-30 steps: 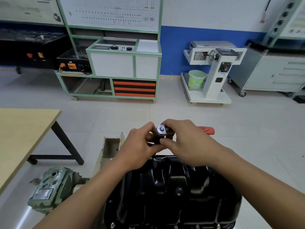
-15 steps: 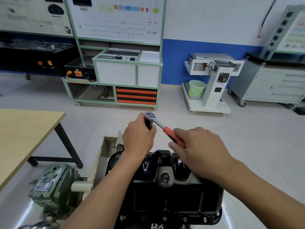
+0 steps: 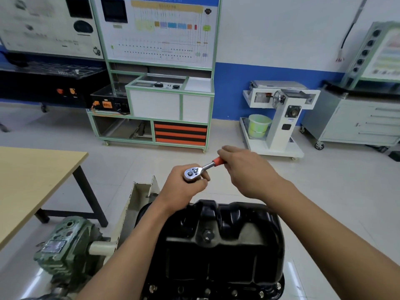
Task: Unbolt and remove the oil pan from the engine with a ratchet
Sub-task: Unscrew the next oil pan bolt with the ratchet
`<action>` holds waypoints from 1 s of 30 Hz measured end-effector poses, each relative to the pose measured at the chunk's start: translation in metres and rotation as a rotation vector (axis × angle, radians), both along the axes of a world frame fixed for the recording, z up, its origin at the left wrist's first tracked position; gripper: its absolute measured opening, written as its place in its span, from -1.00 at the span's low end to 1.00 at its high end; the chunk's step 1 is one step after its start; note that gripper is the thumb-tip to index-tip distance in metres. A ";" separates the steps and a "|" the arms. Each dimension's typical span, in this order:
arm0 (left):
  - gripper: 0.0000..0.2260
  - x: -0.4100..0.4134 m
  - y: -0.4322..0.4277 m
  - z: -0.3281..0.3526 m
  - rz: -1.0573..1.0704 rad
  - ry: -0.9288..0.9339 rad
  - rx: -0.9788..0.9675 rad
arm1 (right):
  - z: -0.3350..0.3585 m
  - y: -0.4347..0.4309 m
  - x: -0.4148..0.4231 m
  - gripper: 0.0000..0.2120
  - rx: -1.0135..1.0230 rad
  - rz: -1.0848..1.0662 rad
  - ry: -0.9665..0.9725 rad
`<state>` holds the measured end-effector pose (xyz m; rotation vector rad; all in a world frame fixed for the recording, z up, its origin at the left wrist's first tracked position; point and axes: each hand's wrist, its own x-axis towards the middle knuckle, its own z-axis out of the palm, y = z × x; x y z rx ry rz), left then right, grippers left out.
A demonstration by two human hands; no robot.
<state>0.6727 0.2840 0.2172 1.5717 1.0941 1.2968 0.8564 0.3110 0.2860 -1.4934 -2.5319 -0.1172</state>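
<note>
Head view: our left hand (image 3: 184, 187) curls around the ratchet (image 3: 202, 168) beneath its head, above the black oil pan (image 3: 218, 245). Our right hand (image 3: 246, 172) grips its orange handle.

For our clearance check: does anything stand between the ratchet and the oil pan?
Only the left hand, gripping just under the ratchet head, above the pan's far edge. Nothing else visible intervenes.

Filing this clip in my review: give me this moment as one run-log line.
left hand grips under ratchet head | right hand holds orange handle | oil pan seated, near-rim bolts present
</note>
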 end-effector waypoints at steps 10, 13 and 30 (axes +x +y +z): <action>-0.52 0.004 0.008 0.006 0.132 -0.205 -0.133 | -0.026 0.031 -0.020 -0.47 -0.101 0.114 0.344; -0.56 0.008 0.008 0.007 0.138 -0.203 -0.128 | -0.028 0.013 0.002 -0.56 -0.018 0.066 0.351; -0.57 0.003 0.008 0.003 0.235 -0.243 -0.072 | -0.029 -0.074 0.007 -0.65 -0.148 0.054 0.491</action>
